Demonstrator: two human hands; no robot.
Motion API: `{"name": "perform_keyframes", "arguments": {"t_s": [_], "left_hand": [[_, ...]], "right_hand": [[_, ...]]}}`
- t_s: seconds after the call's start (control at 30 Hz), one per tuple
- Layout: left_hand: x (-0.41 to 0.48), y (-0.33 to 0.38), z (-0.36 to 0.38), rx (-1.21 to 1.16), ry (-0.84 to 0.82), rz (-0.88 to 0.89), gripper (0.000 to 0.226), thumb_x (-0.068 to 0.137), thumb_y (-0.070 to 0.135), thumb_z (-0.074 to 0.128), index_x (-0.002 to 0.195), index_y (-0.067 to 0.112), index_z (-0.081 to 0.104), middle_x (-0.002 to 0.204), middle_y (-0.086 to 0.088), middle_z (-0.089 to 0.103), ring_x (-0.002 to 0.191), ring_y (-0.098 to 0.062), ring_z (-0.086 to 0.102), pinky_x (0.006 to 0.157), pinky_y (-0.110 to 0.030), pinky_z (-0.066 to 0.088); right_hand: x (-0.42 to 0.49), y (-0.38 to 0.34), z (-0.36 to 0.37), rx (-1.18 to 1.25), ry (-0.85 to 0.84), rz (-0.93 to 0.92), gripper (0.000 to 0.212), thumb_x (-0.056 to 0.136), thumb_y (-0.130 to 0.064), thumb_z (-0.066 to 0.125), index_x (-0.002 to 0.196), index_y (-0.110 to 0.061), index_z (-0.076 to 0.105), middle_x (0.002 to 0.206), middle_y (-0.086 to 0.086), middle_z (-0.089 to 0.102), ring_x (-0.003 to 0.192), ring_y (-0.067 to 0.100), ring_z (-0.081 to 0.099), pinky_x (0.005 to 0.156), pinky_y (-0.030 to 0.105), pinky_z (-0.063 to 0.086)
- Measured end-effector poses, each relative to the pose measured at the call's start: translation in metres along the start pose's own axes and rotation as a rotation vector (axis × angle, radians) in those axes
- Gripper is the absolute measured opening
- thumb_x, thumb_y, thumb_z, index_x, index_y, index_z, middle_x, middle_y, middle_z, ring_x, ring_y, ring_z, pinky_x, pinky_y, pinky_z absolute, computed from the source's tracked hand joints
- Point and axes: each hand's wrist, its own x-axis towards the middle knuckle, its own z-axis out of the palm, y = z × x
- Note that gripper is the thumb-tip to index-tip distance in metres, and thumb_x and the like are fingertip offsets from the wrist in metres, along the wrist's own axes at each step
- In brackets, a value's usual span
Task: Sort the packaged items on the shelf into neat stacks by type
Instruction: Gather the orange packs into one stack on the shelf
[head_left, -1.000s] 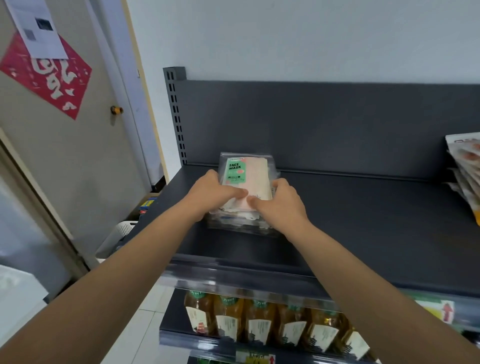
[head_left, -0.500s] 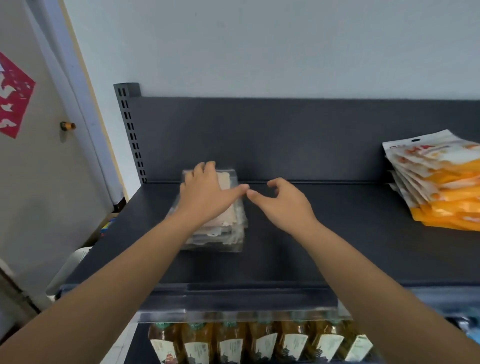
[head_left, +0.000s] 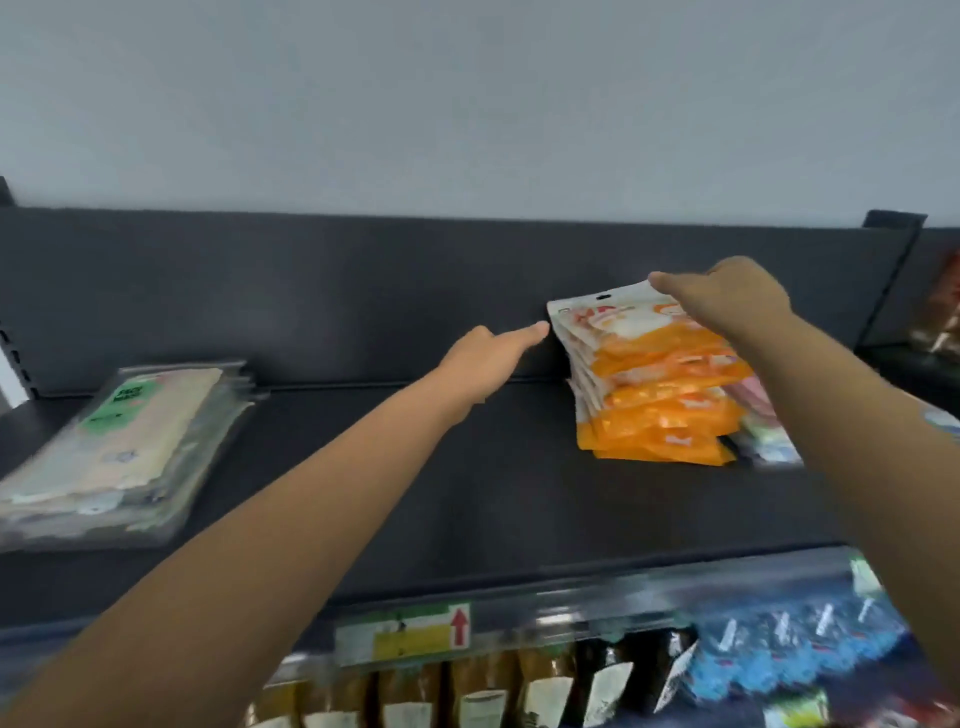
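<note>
A stack of clear face-mask packs (head_left: 124, 452) with green labels lies at the left of the dark shelf (head_left: 467, 493). On the right leans a pile of orange-and-white pouches (head_left: 660, 384). My right hand (head_left: 727, 296) rests on the top pouch, fingers at its upper edge; whether it grips it is unclear. My left hand (head_left: 493, 353) reaches toward the pile's left edge, fingertips just short of it, holding nothing.
A few pale packets (head_left: 763, 426) lie behind and to the right of the orange pile. The shelf's price rail (head_left: 405, 631) runs along the front, with bottles (head_left: 467, 691) and blue packs (head_left: 789, 654) on the level below. Another shelf bay (head_left: 935, 312) adjoins at right.
Both hands left the face-mask stack and swung right to the orange pouch pile. My view panned right, so the mask stack now sits far left.
</note>
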Motion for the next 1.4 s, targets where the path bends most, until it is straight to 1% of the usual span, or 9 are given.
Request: {"name": "perform_keyframes", "arguments": {"t_s": [0.1, 0.17, 0.27, 0.43, 0.53, 0.7, 0.93, 1.3, 1.4], "left_hand": [[0.017, 0.022, 0.045, -0.107, -0.055, -0.111, 0.084, 0.085, 0.067, 0.051, 0.150, 0.019, 0.028, 0.150, -0.006, 0.036, 0.128, -0.029, 0.044, 0.100, -0.044, 0.044], [0.026, 0.030, 0.067, -0.167, -0.083, -0.187, 0.085, 0.083, 0.068, 0.052, 0.149, 0.020, 0.029, 0.149, -0.011, 0.036, 0.129, -0.034, 0.042, 0.101, -0.048, 0.043], [0.038, 0.035, 0.090, -0.266, -0.130, -0.306, 0.092, 0.076, 0.074, 0.056, 0.143, 0.014, 0.035, 0.135, -0.017, 0.046, 0.120, -0.037, 0.048, 0.097, -0.052, 0.044], [0.047, 0.036, 0.103, -0.380, -0.140, -0.385, 0.100, 0.059, 0.083, 0.060, 0.130, 0.015, 0.051, 0.118, -0.016, 0.059, 0.103, -0.036, 0.058, 0.075, -0.048, 0.049], [0.050, 0.033, 0.107, -0.413, -0.130, -0.402, 0.097, 0.057, 0.083, 0.062, 0.126, 0.016, 0.054, 0.119, -0.015, 0.060, 0.105, -0.035, 0.057, 0.082, -0.049, 0.047], [0.053, 0.029, 0.111, -0.442, -0.116, -0.410, 0.083, 0.059, 0.080, 0.062, 0.114, 0.018, 0.059, 0.115, -0.012, 0.062, 0.106, -0.033, 0.057, 0.085, -0.048, 0.045], [0.056, 0.020, 0.108, -0.510, -0.144, -0.389, 0.079, 0.060, 0.071, 0.066, 0.122, 0.023, 0.059, 0.119, -0.010, 0.064, 0.109, -0.036, 0.058, 0.087, -0.048, 0.045], [0.041, -0.006, 0.060, -0.530, -0.137, -0.362, 0.075, 0.061, 0.070, 0.067, 0.120, 0.024, 0.062, 0.118, -0.010, 0.067, 0.110, -0.034, 0.059, 0.092, -0.049, 0.043], [0.023, -0.024, 0.022, -0.497, -0.109, -0.349, 0.074, 0.062, 0.071, 0.066, 0.119, 0.025, 0.064, 0.117, -0.008, 0.069, 0.111, -0.034, 0.059, 0.095, -0.049, 0.042]], "right_hand": [[0.042, 0.039, -0.021, -0.055, -0.071, 0.054, 0.066, 0.086, -0.052, 0.060, 0.125, 0.002, 0.055, 0.130, 0.017, 0.056, 0.119, 0.037, 0.053, 0.090, 0.038, 0.044], [0.060, 0.058, -0.025, 0.028, -0.214, 0.122, 0.070, 0.084, -0.050, 0.064, 0.134, -0.003, 0.048, 0.140, 0.017, 0.047, 0.124, 0.038, 0.049, 0.098, 0.046, 0.044], [0.077, 0.080, -0.019, 0.171, -0.491, 0.210, 0.068, 0.083, -0.053, 0.065, 0.130, -0.008, 0.047, 0.132, 0.016, 0.048, 0.115, 0.036, 0.054, 0.096, 0.049, 0.048], [0.091, 0.104, -0.003, 0.356, -0.743, 0.322, 0.079, 0.069, -0.062, 0.069, 0.128, -0.012, 0.053, 0.121, 0.014, 0.061, 0.104, 0.037, 0.062, 0.090, 0.055, 0.050], [0.091, 0.111, 0.003, 0.421, -0.877, 0.353, 0.071, 0.071, -0.067, 0.061, 0.120, -0.015, 0.062, 0.116, 0.015, 0.068, 0.107, 0.039, 0.061, 0.096, 0.058, 0.043], [0.088, 0.119, 0.011, 0.484, -0.919, 0.377, 0.065, 0.076, -0.070, 0.053, 0.110, -0.017, 0.066, 0.112, 0.016, 0.068, 0.108, 0.040, 0.059, 0.099, 0.058, 0.039], [0.079, 0.112, 0.024, 0.452, -0.857, 0.387, 0.092, 0.061, -0.077, 0.058, 0.137, -0.025, 0.046, 0.134, 0.018, 0.053, 0.121, 0.047, 0.047, 0.103, 0.071, 0.024], [0.051, 0.086, 0.051, 0.460, -0.817, 0.324, 0.093, 0.043, -0.078, 0.069, 0.121, -0.028, 0.063, 0.115, 0.008, 0.070, 0.106, 0.035, 0.065, 0.099, 0.053, 0.042], [0.025, 0.060, 0.065, 0.494, -0.868, 0.273, 0.077, 0.056, -0.074, 0.067, 0.115, -0.025, 0.067, 0.112, 0.007, 0.072, 0.103, 0.031, 0.067, 0.097, 0.048, 0.046]]}}
